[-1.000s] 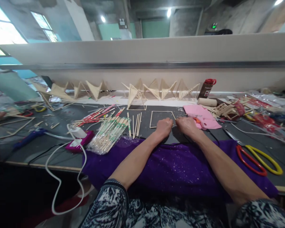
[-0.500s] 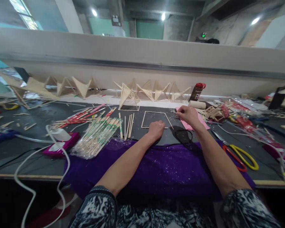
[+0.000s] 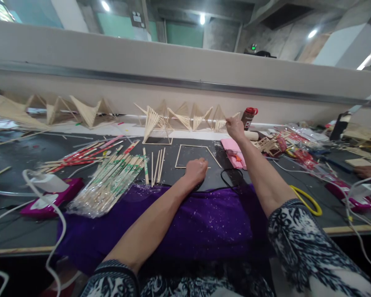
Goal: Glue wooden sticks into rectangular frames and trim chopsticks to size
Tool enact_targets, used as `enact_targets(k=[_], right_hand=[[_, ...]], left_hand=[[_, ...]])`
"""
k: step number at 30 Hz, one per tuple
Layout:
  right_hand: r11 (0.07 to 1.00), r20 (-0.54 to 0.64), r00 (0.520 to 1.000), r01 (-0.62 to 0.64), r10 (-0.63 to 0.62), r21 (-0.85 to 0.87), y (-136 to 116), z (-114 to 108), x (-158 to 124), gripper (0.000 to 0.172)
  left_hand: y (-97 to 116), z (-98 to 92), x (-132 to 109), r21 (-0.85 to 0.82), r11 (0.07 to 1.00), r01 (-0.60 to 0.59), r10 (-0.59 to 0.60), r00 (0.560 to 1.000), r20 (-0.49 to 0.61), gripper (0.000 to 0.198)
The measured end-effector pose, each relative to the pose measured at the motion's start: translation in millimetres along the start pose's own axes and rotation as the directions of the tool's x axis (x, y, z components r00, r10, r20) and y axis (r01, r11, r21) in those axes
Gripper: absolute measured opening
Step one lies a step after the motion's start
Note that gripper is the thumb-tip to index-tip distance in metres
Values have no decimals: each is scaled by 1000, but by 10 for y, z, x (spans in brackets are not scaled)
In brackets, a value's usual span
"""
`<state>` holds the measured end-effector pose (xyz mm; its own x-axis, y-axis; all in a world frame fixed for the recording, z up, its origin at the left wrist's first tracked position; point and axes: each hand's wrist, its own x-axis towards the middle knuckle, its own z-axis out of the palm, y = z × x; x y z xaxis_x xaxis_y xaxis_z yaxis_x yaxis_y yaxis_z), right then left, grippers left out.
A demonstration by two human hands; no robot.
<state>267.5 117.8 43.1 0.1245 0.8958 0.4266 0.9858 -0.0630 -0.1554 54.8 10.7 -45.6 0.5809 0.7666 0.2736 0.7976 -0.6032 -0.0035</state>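
Note:
My left hand (image 3: pixel 196 170) rests as a closed fist on the near edge of a square frame of thin wooden sticks (image 3: pixel 194 155) lying flat on the dark table. My right hand (image 3: pixel 235 126) is stretched far forward, fingers pinched on the rightmost of the fan-shaped stick models (image 3: pixel 220 122) that stand in a row along the back wall. Several loose sticks (image 3: pixel 156 162) lie just left of the frame. A purple cloth (image 3: pixel 204 222) covers the table edge under my forearms.
A clear bag of wrapped chopsticks (image 3: pixel 106 183) and a pink box with a white cable (image 3: pixel 48 198) lie at the left. A pink sheet (image 3: pixel 231 150), a brown bottle with a red cap (image 3: pixel 247 117), yellow-handled scissors (image 3: pixel 307 200) and plastic packets sit at the right. Another person's hand (image 3: pixel 369 171) shows far right.
My right hand has left the spot beside the frame, passed over the pink sheet and reached to the stick models at the back. The view has turned right. My left fist has stayed put.

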Motion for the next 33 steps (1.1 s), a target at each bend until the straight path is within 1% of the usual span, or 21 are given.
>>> enact_targets(k=[2, 3, 5, 6, 7, 9, 10, 11, 13, 14, 16, 18, 20, 25, 28, 31, 33], right_hand=[[998, -92, 996, 3, 3, 60, 12, -26, -69, 38], [996, -101, 995, 22, -13, 88, 14, -34, -134, 36], [990, -28, 995, 96, -94, 108, 8, -32, -324, 33], [986, 39, 990, 132, -137, 97, -2, -18, -443, 31], [984, 117, 978, 163, -171, 69, -16, 4, -571, 29], [979, 270, 946, 197, -179, -41, -51, 69, -820, 25], [971, 313, 932, 221, -183, -91, -71, 108, -927, 25], [968, 328, 928, 226, -179, -110, -92, 146, -1013, 26], [962, 327, 927, 238, -184, -134, -134, 214, -1112, 30], [955, 319, 926, 258, -201, -149, -157, 241, -1125, 33], [923, 325, 910, 331, -257, -196, -207, 282, -1095, 37], [888, 356, 883, 399, -305, -228, -264, 316, -1028, 35], [879, 384, 868, 419, -314, -228, -320, 353, -962, 32], [899, 380, 878, 388, -292, -205, -396, 440, -899, 31], [919, 361, 891, 354, -274, -175, -400, 449, -904, 27], [948, 316, 917, 295, -244, -124, -354, 372, -887, 23], [968, 261, 942, 239, -211, -80, -272, 243, -859, 22]], left_hand=[[4, -4, -1, -2, 1000, -2, 2, 1000, 6, 28], [7, -6, -2, 0, 1000, 1, -1, 1000, 9, 28], [14, -13, -4, 7, 1000, 9, -9, 1000, 14, 28], [18, -17, -5, 10, 1000, 14, -15, 1000, 18, 29], [23, -20, -6, 15, 1000, 20, -20, 1000, 23, 30], [30, -25, -8, 21, 1000, 22, -23, 999, 30, 32], [33, -27, -8, 25, 999, 21, -21, 999, 30, 32], [36, -28, -8, 28, 999, 18, -19, 999, 28, 32], [38, -29, -7, 33, 999, 10, -11, 1000, 25, 31], [38, -28, -7, 34, 999, 9, -10, 1000, 24, 31], [34, -26, -7, 35, 999, 12, -13, 1000, 24, 31], [28, -22, -9, 38, 999, 11, -12, 1000, 22, 31], [19, -19, -11, 44, 999, 6, -7, 1000, 14, 31], [2, -23, -23, 40, 999, 5, -5, 1000, -12, 30], [-7, -34, -31, 31, 999, 15, -14, 1000, -20, 29], [-24, -39, -38, 19, 1000, 14, -13, 1000, -25, 29], [-42, -36, -42, 10, 1000, 12, -11, 1000, -28, 28]])
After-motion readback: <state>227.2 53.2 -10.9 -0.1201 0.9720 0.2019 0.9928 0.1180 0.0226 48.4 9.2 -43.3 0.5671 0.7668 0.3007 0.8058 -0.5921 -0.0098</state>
